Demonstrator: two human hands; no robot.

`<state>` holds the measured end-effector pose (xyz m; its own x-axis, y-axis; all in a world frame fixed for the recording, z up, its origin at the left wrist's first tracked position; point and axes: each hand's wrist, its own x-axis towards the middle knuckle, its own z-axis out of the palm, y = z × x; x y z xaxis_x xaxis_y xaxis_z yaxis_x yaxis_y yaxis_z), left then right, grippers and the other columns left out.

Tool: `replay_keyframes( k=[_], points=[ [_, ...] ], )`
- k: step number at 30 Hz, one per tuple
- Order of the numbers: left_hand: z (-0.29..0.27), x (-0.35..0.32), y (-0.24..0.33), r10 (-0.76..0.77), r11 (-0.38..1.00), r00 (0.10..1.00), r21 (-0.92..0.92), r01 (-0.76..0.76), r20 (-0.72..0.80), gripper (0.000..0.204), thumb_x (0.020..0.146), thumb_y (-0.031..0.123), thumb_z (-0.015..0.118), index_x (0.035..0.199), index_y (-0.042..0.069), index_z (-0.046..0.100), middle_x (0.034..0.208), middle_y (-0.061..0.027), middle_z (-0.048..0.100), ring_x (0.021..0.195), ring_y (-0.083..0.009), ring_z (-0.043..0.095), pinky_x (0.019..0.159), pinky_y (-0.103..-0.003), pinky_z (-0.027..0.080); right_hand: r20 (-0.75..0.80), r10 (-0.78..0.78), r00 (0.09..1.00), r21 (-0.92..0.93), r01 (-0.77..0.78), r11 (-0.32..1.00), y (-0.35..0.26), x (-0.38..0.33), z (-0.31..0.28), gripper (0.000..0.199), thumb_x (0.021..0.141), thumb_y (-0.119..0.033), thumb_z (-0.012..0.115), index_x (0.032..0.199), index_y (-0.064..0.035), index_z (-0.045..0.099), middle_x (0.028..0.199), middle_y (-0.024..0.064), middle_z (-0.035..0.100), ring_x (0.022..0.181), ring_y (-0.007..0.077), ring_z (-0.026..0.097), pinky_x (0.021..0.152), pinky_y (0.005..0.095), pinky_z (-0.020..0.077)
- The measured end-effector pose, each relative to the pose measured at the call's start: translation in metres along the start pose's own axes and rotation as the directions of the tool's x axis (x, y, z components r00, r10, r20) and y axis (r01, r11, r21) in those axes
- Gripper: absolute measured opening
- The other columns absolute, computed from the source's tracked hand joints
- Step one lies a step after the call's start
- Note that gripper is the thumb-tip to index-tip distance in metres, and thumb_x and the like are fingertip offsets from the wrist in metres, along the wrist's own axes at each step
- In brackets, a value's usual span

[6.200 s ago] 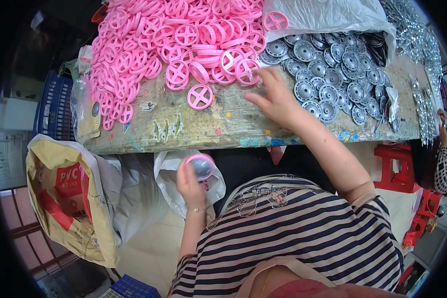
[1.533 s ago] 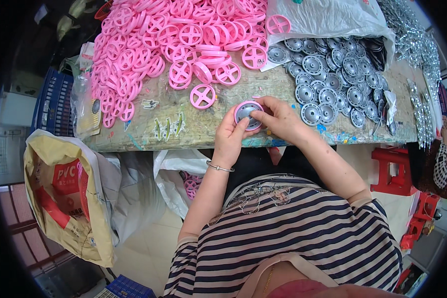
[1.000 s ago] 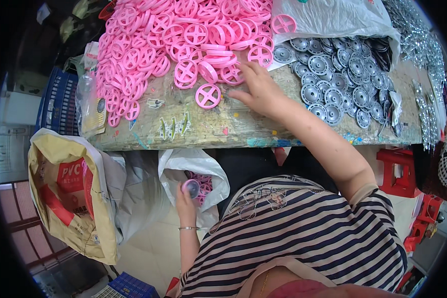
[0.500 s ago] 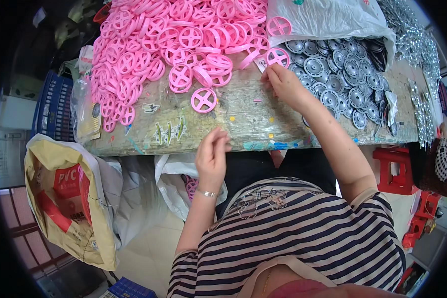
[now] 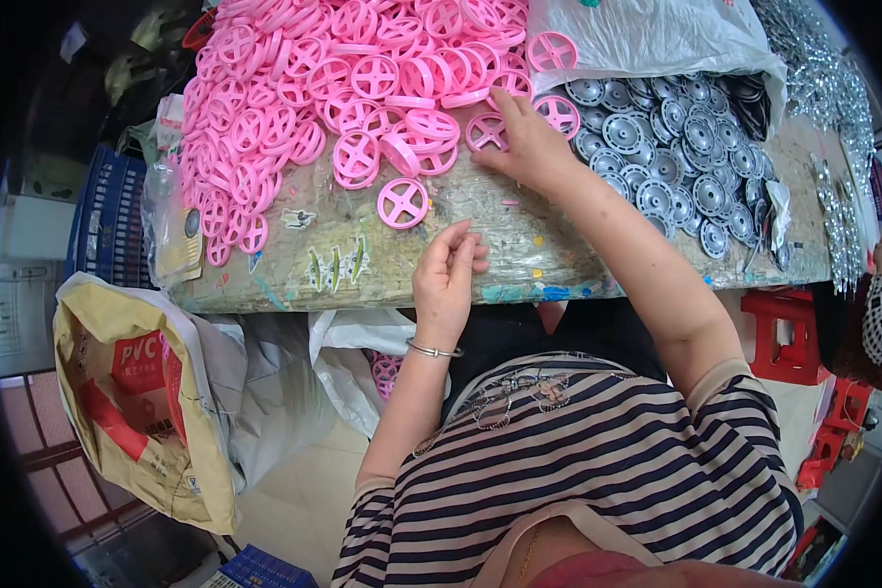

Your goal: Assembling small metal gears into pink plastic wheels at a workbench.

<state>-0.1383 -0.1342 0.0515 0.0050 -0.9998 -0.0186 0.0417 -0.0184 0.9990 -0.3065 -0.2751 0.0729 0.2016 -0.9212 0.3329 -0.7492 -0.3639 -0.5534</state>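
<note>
My right hand (image 5: 529, 145) is at the near right edge of the pink heap, thumb and fingers closed around the rim of a pink four-spoked wheel ring (image 5: 486, 131). Part of that ring is hidden behind the fingers. Just right of this hand lies another pink ring (image 5: 558, 116), beside the grey discs. My left hand (image 5: 445, 279) hovers over the table's front edge, palm inward. Its fingers are loosely bent and slightly apart, with nothing visible in them. A single pink ring (image 5: 403, 203) lies flat on the table, up and left of it.
A big pile of pink rings (image 5: 265, 108) covers the table's far left. Grey wheel discs (image 5: 676, 147) spill from a white plastic bag (image 5: 657, 39) at right. Silver tinsel (image 5: 818, 69) hangs farther right. An open yellow-white sack (image 5: 147, 392) stands below left; a red stool (image 5: 786, 333) is at right.
My right hand has moved left from beside the grey discs and taken hold of a pink ring at the heap's edge. My left hand has shifted slightly right and up.
</note>
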Motion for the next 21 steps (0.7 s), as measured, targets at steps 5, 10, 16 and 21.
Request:
replay_keyframes(
  k=[5, 10, 16, 21],
  points=[
    [-0.001, 0.005, -0.001, -0.046, 0.997, 0.998, -0.062, 0.048, 0.036, 0.029, 0.097, 0.008, 0.050, 0.123, -0.004, 0.050, 0.105, -0.0148, 0.062, 0.089, -0.0171, 0.063, 0.076, -0.027, 0.054, 0.183, 0.094, 0.979, -0.167, -0.064, 0.984, -0.005, 0.008, 0.003, 0.065, 0.076, -0.034, 0.071, 0.126, -0.0001, 0.046, 0.122, 0.0233, 0.047, 0.103, 0.0406, 0.058, 0.086, 0.0418, 0.0503],
    [-0.005, 0.007, 0.001, -0.085, 0.986, 0.996, -0.144, 0.090, 0.041, 0.029, 0.097, 0.009, 0.051, 0.123, -0.002, 0.051, 0.104, -0.0143, 0.062, 0.090, -0.0177, 0.063, 0.076, -0.029, 0.055, 0.108, -0.026, 0.994, -0.191, 0.047, 0.980, 0.000, -0.008, 0.005, 0.053, 0.079, -0.031, 0.066, 0.119, 0.0009, 0.050, 0.115, 0.0224, 0.049, 0.095, 0.0397, 0.060, 0.083, 0.0428, 0.0511],
    [-0.002, 0.010, 0.003, -0.137, 0.974, 0.987, -0.168, 0.149, 0.079, 0.031, 0.098, 0.012, 0.048, 0.126, -0.001, 0.049, 0.106, -0.0142, 0.061, 0.091, -0.0192, 0.064, 0.078, -0.031, 0.055, 0.104, 0.006, 0.995, -0.083, 0.003, 0.997, 0.008, -0.005, -0.011, 0.029, 0.087, -0.027, 0.056, 0.093, 0.0014, 0.055, 0.089, 0.0231, 0.057, 0.081, 0.0417, 0.059, 0.070, 0.0471, 0.0480],
    [0.018, 0.013, 0.018, -0.205, 0.845, 0.977, -0.493, 0.206, 0.056, 0.033, 0.100, 0.017, 0.045, 0.129, 0.000, 0.045, 0.110, -0.0146, 0.060, 0.096, -0.0211, 0.064, 0.080, -0.032, 0.055, 0.276, 0.018, 0.961, -0.076, 0.003, 0.997, -0.044, -0.053, -0.023, 0.019, 0.088, -0.022, 0.054, 0.086, -0.0028, 0.057, 0.080, 0.0180, 0.060, 0.077, 0.0375, 0.059, 0.069, 0.0481, 0.0473]
  ],
)
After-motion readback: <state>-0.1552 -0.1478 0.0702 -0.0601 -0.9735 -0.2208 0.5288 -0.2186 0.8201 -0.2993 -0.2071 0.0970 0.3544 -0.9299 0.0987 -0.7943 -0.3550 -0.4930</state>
